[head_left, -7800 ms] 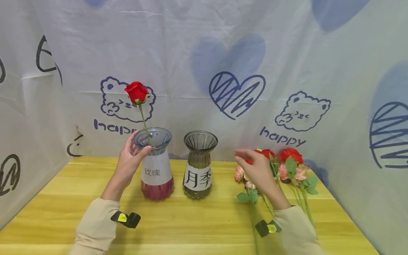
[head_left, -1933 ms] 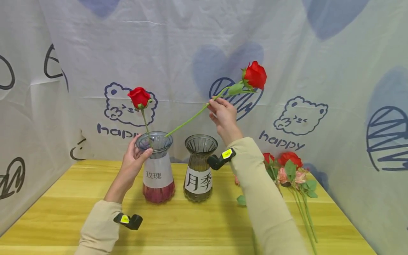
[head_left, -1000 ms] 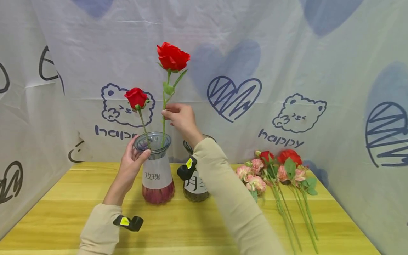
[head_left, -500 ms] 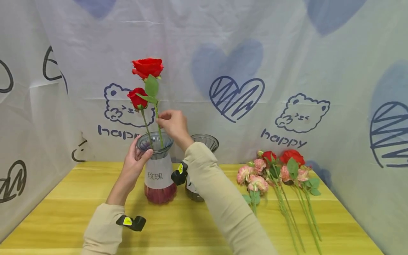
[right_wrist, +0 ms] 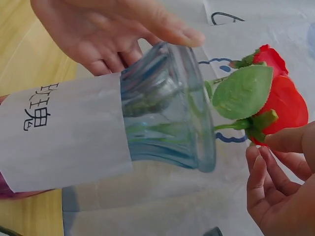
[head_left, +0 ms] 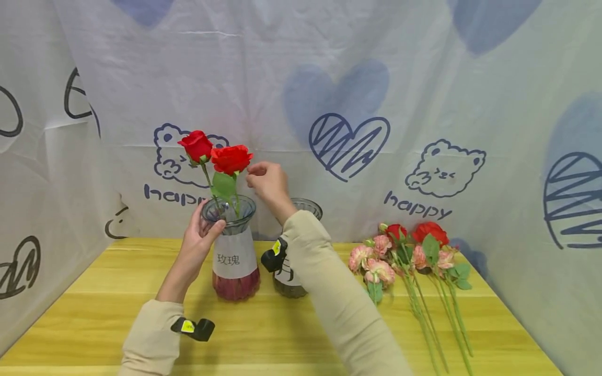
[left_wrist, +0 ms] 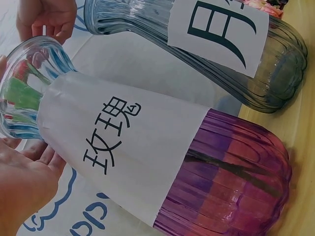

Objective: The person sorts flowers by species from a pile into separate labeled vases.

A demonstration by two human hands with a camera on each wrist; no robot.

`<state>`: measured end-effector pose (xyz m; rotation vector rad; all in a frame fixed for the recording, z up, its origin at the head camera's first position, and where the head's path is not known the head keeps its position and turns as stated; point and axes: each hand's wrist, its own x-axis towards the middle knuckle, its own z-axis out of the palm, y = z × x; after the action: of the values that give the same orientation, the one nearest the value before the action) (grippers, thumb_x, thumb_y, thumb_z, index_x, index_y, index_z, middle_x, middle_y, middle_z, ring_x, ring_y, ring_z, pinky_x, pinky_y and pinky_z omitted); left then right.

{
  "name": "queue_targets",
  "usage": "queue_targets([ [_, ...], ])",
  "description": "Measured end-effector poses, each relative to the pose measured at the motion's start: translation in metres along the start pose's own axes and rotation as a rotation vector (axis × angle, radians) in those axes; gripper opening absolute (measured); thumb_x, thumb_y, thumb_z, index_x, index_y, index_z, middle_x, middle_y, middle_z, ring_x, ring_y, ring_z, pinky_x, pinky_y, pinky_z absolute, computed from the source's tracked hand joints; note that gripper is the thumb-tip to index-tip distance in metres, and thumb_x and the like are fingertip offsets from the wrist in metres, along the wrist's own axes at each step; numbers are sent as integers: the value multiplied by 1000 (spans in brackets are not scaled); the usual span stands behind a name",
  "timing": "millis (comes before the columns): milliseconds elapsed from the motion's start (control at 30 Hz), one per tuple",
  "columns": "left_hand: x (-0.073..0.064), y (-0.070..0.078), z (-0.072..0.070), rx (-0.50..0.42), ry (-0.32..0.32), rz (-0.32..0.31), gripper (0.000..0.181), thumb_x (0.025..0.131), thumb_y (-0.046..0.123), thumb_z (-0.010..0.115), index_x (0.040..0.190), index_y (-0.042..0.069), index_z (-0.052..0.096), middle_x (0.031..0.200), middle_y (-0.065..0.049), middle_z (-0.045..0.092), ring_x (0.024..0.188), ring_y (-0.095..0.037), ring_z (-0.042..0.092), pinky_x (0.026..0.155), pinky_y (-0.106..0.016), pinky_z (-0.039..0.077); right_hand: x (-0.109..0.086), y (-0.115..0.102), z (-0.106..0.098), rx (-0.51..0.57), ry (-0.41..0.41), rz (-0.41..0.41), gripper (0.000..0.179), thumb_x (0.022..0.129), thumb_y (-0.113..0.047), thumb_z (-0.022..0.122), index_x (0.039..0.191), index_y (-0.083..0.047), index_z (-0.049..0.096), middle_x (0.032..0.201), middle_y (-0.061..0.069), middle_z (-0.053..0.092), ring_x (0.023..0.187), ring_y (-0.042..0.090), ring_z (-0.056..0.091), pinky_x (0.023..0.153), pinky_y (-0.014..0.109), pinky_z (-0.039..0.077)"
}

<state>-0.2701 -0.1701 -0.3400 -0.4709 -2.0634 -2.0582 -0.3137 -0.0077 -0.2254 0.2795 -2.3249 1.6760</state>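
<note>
My left hand (head_left: 194, 243) grips a glass vase (head_left: 235, 284) by its neck, thumb at the front of the rim. The vase has a purple-pink base and a white label with dark characters. Two red flowers stand in it: a smaller rose (head_left: 196, 145) at left and a fuller rose (head_left: 231, 159) with a green leaf. Their stems pass down inside the glass. My right hand (head_left: 270, 185) hovers just right of the fuller rose, its fingers loosely curled. In the right wrist view, the thumb lies right by the underside of that bloom (right_wrist: 288, 105).
A grey glass vase (head_left: 291, 288) with a white label stands to the right, partly behind my right sleeve. Farther right on the wooden table (head_left: 117, 292) lie pink flowers (head_left: 378, 270) and red flowers (head_left: 430, 232) with long stems. A printed cloth (head_left: 348, 94) hangs behind.
My right hand has brought the fuller rose over from the right and lowered it into the vase; the bloom has dropped and the fingers have come off its stem. The left hand stays on the vase.
</note>
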Motion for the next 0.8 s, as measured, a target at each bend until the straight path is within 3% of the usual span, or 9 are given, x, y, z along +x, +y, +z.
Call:
queue_targets([
  [200, -1, 0, -1, -6, 6, 10, 73, 101, 15, 48, 155, 7, 0, 156, -22, 19, 142, -32, 21, 115, -46, 16, 0, -3, -18, -16, -60, -19, 21, 89, -2, 64, 109, 3, 69, 100, 13, 70, 80, 18, 65, 59, 21, 51],
  [467, 0, 1, 0, 1, -9, 24, 73, 101, 17, 48, 155, 6, -1, 156, -23, 17, 143, -33, 19, 115, -46, 15, 1, -2, -75, -23, -64, -80, 24, 90, -4, 65, 113, 2, 67, 108, 14, 69, 94, 23, 66, 70, 31, 55],
  [800, 0, 0, 0, 7, -14, 17, 75, 101, 18, 49, 155, 6, -2, 157, -22, 16, 143, -33, 18, 116, -46, 15, 18, 37, -153, -124, -25, -13, 30, 92, -4, 61, 119, 8, 61, 113, 20, 64, 95, 23, 61, 76, 29, 53],
])
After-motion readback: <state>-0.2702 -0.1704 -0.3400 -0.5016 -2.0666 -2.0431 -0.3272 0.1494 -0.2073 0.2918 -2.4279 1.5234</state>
